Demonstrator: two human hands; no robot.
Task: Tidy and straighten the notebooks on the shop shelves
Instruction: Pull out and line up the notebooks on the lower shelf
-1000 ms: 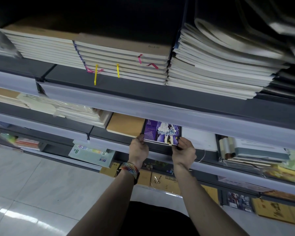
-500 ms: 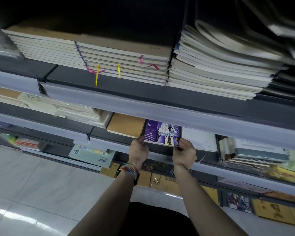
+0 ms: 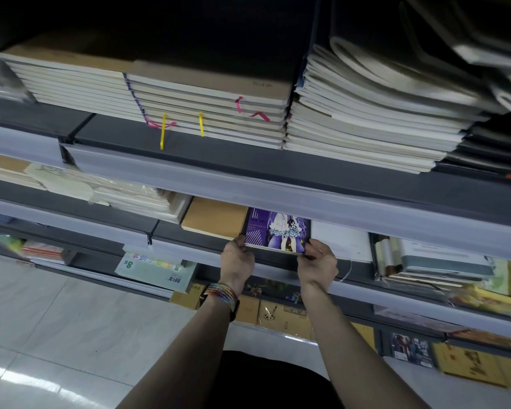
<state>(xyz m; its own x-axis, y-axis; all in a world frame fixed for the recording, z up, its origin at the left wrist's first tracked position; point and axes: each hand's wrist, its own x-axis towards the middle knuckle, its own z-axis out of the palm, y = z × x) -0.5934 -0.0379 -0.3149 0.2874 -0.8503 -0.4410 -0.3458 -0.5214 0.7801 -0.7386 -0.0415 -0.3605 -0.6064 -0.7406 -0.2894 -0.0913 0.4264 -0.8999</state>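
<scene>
The purple notebook (image 3: 278,231) lies flat on the middle shelf (image 3: 174,236), directly beyond both hands. Its far part is hidden under the pale rail (image 3: 278,199) of the shelf above. Its near edge sits approx. at the shelf's front lip.

Left hand (image 3: 237,259): fingers curled, thumb on top of the near left corner, gripping that corner. Right hand (image 3: 317,262): fingers curled, pinching the near right corner. Neither hand holds anything else.

Vs. 1.0 s and 0.5 s ago we see no clear shift. The notebook's pos. is the same, both hands are on the same corners, and the grip is unchanged.

Surroundings, working outward:
- Just left of the left hand: a brown notebook (image 3: 216,221), flat, w/ a narrow dark gap to the purple one.
- Just right of the right hand: a white notebook (image 3: 341,242), close beside the purple one.
- On the left wrist: a multicolour bracelet (image 3: 222,293).
- Further left: plastic-wrapped pale stacks (image 3: 124,194).
- Further right: a grey-blue stack of books (image 3: 443,262).
- Above the hands, on the upper shelf (image 3: 189,149): a kraft-cover stack (image 3: 207,98) w/ yellow and pink ribbons, and to its right a white-paged stack (image 3: 366,119).
- Below the left hand: a green pad (image 3: 157,271) marked 8K.
</scene>
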